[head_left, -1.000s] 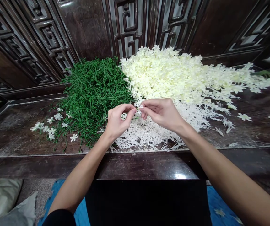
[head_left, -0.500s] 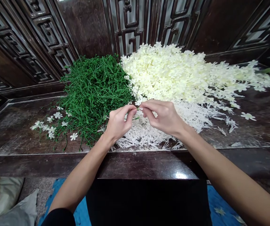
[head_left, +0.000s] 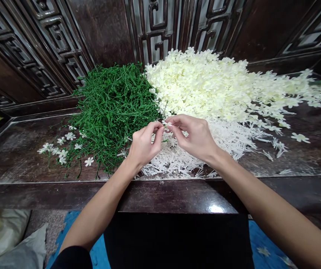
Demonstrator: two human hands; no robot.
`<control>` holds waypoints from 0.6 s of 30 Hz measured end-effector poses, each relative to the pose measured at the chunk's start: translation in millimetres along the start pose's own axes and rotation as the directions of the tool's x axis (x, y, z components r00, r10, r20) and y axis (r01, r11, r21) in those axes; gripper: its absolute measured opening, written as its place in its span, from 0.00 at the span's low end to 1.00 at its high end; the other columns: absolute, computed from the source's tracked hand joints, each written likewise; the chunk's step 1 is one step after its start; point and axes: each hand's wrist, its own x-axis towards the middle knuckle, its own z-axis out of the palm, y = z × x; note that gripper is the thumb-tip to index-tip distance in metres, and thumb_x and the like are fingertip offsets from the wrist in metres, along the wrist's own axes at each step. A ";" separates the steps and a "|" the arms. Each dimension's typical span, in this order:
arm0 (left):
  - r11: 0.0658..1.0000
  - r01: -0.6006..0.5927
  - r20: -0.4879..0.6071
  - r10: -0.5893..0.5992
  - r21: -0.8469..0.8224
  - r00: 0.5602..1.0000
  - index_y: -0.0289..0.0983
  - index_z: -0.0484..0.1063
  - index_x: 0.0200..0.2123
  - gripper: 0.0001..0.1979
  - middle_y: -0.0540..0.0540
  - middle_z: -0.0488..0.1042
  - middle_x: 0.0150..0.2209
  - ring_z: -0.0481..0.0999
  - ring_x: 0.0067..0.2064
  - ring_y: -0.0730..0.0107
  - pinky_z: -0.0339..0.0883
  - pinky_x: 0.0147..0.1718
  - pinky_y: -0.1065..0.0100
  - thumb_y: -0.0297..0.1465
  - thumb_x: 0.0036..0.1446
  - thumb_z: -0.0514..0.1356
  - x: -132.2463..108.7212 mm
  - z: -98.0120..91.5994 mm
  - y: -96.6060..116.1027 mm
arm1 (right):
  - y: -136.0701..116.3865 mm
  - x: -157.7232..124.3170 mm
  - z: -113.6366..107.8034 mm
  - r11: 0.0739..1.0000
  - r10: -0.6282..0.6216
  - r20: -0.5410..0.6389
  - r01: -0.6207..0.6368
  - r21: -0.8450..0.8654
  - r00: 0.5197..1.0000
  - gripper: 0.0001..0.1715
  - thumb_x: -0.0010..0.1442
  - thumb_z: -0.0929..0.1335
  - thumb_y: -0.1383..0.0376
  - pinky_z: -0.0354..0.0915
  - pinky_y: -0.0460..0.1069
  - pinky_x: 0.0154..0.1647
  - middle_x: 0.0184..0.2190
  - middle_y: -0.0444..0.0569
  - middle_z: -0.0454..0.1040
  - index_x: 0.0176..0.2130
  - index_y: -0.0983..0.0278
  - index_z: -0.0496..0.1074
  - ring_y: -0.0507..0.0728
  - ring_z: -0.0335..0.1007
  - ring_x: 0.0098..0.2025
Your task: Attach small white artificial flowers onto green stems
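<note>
White and small, a flower [head_left: 167,125] sat pinched in the fingertips of the left hand [head_left: 145,145] and right hand [head_left: 196,137], above loose white strands [head_left: 174,158], with green stems [head_left: 118,104] and cream blossoms [head_left: 205,86] heaped beyond on the bench [head_left: 177,196].

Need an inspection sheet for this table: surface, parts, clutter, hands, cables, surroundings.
Surface: dark wood table, scuffed, with pale specks.
Parts: green stems heaped left, pale blossoms right of them, white slivers in front of the blossoms.
Clutter: loose flowers at left; stray blossom at right.
Hands: left hand and right hand meet fingertip to fingertip at a small flower; exact grip too small to tell.
Cables: nothing seen.
Surroundings: carved panels behind; bags at lower left; blue mat below.
</note>
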 end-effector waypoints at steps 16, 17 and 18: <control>0.992 0.119 0.112 -0.115 -0.030 0.987 0.34 0.72 0.44 0.08 0.47 0.80 0.31 0.79 0.31 0.73 0.71 0.31 0.74 0.27 0.62 0.58 2.4 -3.4 2.2 | 3.4 0.1 -4.7 0.994 -0.032 -0.024 0.034 0.107 0.999 0.10 0.60 0.66 0.72 0.78 0.50 0.30 0.27 0.45 0.80 0.34 0.64 0.78 0.54 0.79 0.29; 0.992 0.124 0.127 -0.120 -0.025 0.985 0.34 0.72 0.45 0.09 0.48 0.80 0.30 0.79 0.30 0.73 0.70 0.30 0.74 0.27 0.62 0.57 2.5 -4.2 2.5 | 3.5 0.1 -4.7 0.994 -0.029 -0.020 0.031 0.107 0.999 0.10 0.60 0.66 0.72 0.78 0.50 0.30 0.27 0.45 0.80 0.34 0.64 0.78 0.54 0.79 0.29; 0.993 0.118 0.140 -0.115 -0.015 0.983 0.34 0.72 0.45 0.09 0.48 0.80 0.29 0.78 0.29 0.74 0.70 0.29 0.74 0.27 0.62 0.57 2.5 -4.9 2.3 | 3.5 0.1 -4.7 0.993 -0.022 -0.014 0.023 0.112 1.000 0.10 0.60 0.66 0.72 0.78 0.50 0.30 0.27 0.45 0.80 0.34 0.64 0.79 0.54 0.79 0.29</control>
